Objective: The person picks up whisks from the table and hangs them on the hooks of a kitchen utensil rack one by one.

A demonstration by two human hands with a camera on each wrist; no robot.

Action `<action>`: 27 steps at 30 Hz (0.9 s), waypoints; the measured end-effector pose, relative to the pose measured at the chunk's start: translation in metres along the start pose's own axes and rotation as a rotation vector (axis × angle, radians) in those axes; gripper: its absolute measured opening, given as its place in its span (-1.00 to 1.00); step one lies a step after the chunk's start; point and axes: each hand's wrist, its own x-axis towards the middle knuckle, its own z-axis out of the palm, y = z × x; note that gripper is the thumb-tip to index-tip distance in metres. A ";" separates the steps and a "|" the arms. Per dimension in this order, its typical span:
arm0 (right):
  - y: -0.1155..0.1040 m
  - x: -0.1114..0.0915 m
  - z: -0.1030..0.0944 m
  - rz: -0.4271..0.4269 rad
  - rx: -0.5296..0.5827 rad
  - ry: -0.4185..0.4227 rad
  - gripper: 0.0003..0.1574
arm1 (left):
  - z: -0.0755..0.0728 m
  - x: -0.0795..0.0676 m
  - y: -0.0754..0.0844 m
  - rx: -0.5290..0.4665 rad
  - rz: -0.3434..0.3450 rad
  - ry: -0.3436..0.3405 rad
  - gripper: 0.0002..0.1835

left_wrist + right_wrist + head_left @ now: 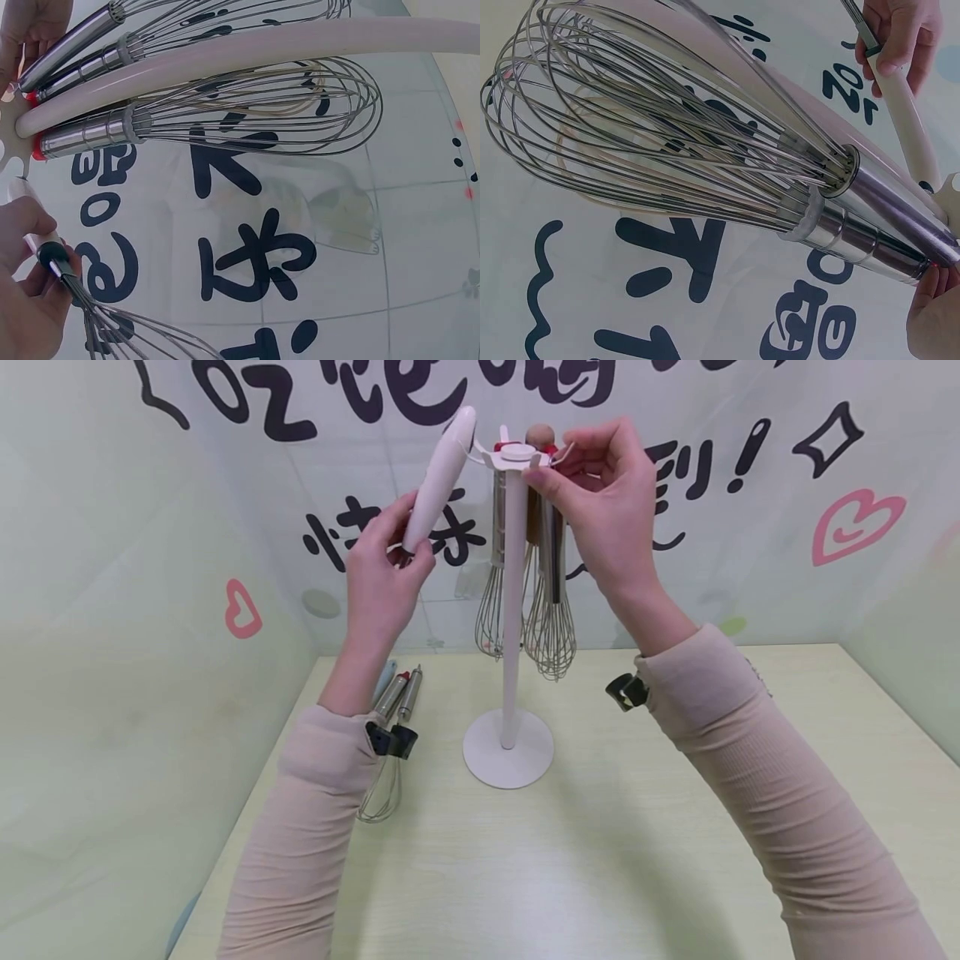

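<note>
My left hand [386, 568] grips a whisk by its white handle [442, 481], which is raised and slanted, its top end close to a left hook of the white whisk stand [512, 610]. In the left wrist view its wire loops [142, 330] fan out below a dark collar. My right hand [611, 502] pinches the right side of the stand's hooked top [517, 456], thumb in front and fingers partly hidden behind. Steel-handled whisks [552, 627] hang from the stand beside that hand, with a wooden-handled one [534, 510] behind them.
On the table [600, 860], more whisks [405, 693] lie at the left, partly hidden by the left forearm. The stand's round base [508, 768] rests mid-table. A lettered cloth backdrop [420, 618] rises behind the table.
</note>
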 end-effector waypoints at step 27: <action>0.002 -0.002 0.000 -0.031 -0.011 0.004 -0.66 | -0.009 0.005 0.003 0.187 0.080 0.034 -0.56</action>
